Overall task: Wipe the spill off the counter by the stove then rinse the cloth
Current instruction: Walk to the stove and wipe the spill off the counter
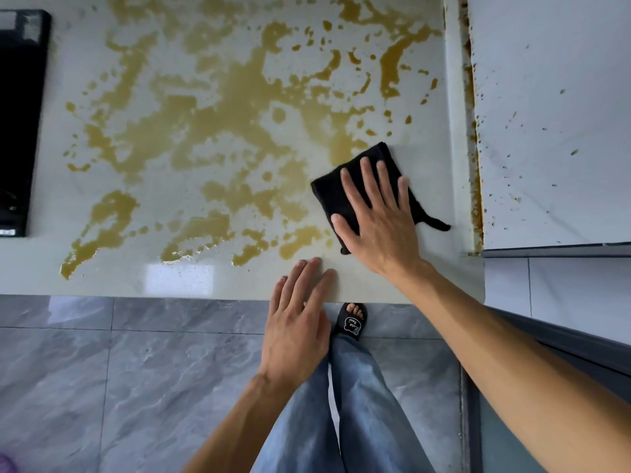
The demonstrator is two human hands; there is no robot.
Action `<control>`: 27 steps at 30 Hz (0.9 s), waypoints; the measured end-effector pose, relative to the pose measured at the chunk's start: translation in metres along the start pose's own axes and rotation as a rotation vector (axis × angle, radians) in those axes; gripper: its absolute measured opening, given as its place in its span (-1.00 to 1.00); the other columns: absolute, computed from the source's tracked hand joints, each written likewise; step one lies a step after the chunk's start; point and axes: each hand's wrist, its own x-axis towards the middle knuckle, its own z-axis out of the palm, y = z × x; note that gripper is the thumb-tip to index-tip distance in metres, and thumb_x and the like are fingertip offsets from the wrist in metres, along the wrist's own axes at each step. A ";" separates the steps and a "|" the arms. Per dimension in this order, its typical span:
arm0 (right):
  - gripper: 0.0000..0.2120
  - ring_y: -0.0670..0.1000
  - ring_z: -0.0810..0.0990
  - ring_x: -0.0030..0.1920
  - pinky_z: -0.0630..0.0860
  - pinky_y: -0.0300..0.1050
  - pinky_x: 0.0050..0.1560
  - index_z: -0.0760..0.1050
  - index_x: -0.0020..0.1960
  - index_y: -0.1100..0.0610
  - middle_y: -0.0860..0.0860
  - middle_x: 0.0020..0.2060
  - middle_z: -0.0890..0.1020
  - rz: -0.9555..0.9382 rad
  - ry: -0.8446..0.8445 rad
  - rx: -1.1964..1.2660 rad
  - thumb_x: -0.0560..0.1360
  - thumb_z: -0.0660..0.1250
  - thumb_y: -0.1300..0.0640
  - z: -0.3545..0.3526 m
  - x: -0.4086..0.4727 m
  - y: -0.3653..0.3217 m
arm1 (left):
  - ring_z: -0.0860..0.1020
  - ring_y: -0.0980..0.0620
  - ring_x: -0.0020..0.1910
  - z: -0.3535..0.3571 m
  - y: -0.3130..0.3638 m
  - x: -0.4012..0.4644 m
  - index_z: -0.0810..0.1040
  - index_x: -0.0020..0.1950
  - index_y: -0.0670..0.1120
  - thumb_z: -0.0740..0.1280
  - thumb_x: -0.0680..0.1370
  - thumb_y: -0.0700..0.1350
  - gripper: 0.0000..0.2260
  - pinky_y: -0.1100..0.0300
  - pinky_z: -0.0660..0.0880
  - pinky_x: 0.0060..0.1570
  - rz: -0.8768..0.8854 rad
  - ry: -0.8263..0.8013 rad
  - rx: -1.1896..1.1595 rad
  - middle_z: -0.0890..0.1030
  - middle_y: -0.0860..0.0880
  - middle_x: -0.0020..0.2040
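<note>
A wide yellow-brown spill (pixel 232 107) spreads in puddles and drops over most of the pale counter (pixel 191 281). A folded black cloth (pixel 367 158) lies flat at the spill's right edge. My right hand (pixel 375 220) presses on the cloth with fingers spread, palm down. My left hand (pixel 300 322) rests at the counter's front edge with its fingertips on the surface, fingers apart and holding nothing. The black stove top (pixel 18 124) sits at the far left of the counter.
A white wall panel (pixel 553 114) flecked with small drops rises to the right, with brown grime along its seam (pixel 473 131). Below the counter edge is grey tiled floor (pixel 136 370), my jeans and a black slipper (pixel 351 322).
</note>
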 end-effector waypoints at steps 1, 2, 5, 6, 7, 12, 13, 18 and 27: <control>-0.29 0.17 -0.10 0.71 -0.06 0.33 0.65 -0.06 0.72 -0.04 0.12 0.72 -0.05 -0.009 0.012 0.001 0.68 0.01 -0.29 0.004 -0.009 -0.001 | 0.09 -0.03 0.75 0.000 0.001 0.000 0.34 0.67 0.00 0.40 0.55 -0.25 -0.32 -0.12 0.12 0.70 -0.005 -0.001 -0.003 0.23 -0.03 0.73; -0.29 0.18 -0.10 0.71 -0.05 0.33 0.65 -0.06 0.73 -0.04 0.13 0.72 -0.05 -0.027 0.029 0.000 0.68 0.01 -0.29 0.008 -0.023 -0.003 | 0.09 -0.03 0.75 -0.001 0.001 0.000 0.34 0.67 0.00 0.40 0.55 -0.26 -0.32 -0.12 0.12 0.70 -0.009 0.000 -0.007 0.23 -0.03 0.73; -0.33 0.20 -0.10 0.71 -0.02 0.36 0.64 -0.09 0.72 -0.07 0.14 0.71 -0.07 -0.074 0.035 0.002 0.70 -0.01 -0.26 0.022 -0.076 -0.012 | 0.07 -0.02 0.75 -0.001 0.001 0.000 0.34 0.66 0.00 0.39 0.57 -0.26 -0.34 -0.11 0.09 0.71 -0.005 -0.002 -0.025 0.23 -0.03 0.73; -0.35 0.20 -0.10 0.71 0.00 0.36 0.64 -0.09 0.72 -0.09 0.13 0.72 -0.08 -0.070 0.030 -0.008 0.71 0.00 -0.24 0.026 -0.087 -0.016 | 0.06 -0.02 0.75 -0.001 0.001 0.000 0.34 0.66 0.00 0.39 0.57 -0.26 -0.35 -0.10 0.08 0.71 -0.005 -0.003 -0.028 0.23 -0.03 0.73; -0.36 0.20 -0.10 0.71 0.01 0.36 0.63 -0.09 0.72 -0.11 0.13 0.72 -0.08 -0.070 0.029 -0.016 0.72 0.00 -0.23 0.027 -0.088 -0.018 | 0.06 -0.01 0.75 -0.001 0.001 0.000 0.34 0.66 -0.01 0.39 0.58 -0.26 -0.35 -0.08 0.06 0.71 -0.008 -0.004 -0.028 0.23 -0.03 0.73; -0.40 0.20 -0.04 0.71 -0.02 0.34 0.64 -0.01 0.71 -0.16 0.10 0.72 -0.01 -0.208 0.023 -0.010 0.71 -0.05 -0.27 0.010 -0.013 -0.016 | 0.08 -0.02 0.75 -0.005 0.003 -0.001 0.32 0.68 -0.08 0.39 0.56 -0.27 -0.32 -0.01 0.00 0.73 -0.011 0.008 -0.016 0.23 -0.03 0.73; -0.41 0.19 -0.03 0.71 -0.03 0.34 0.64 -0.01 0.71 -0.17 0.09 0.72 -0.01 -0.199 0.021 -0.007 0.72 -0.10 -0.27 0.006 0.003 -0.015 | 0.09 -0.04 0.75 -0.006 0.003 -0.001 0.33 0.68 -0.09 0.39 0.55 -0.27 -0.31 -0.02 0.00 0.73 -0.006 0.006 -0.005 0.23 -0.03 0.73; -0.43 0.21 -0.06 0.71 -0.03 0.34 0.64 -0.06 0.72 -0.12 0.12 0.72 -0.04 -0.201 0.031 -0.055 0.74 -0.12 -0.19 0.008 -0.005 -0.009 | 0.01 -0.09 0.76 -0.002 0.007 -0.008 0.24 0.72 -0.08 0.24 0.56 -0.19 -0.31 -0.08 -0.03 0.73 -0.002 -0.009 0.073 0.13 -0.06 0.76; -0.45 0.18 -0.04 0.71 -0.04 0.32 0.64 0.02 0.70 -0.18 0.07 0.72 0.00 -0.637 -0.065 -0.090 0.73 -0.03 -0.17 0.003 0.011 -0.040 | 0.01 -0.10 0.76 0.008 0.009 -0.019 0.13 0.75 -0.13 0.25 0.57 -0.15 -0.27 -0.15 0.14 0.70 -0.068 -0.028 0.052 0.09 -0.11 0.76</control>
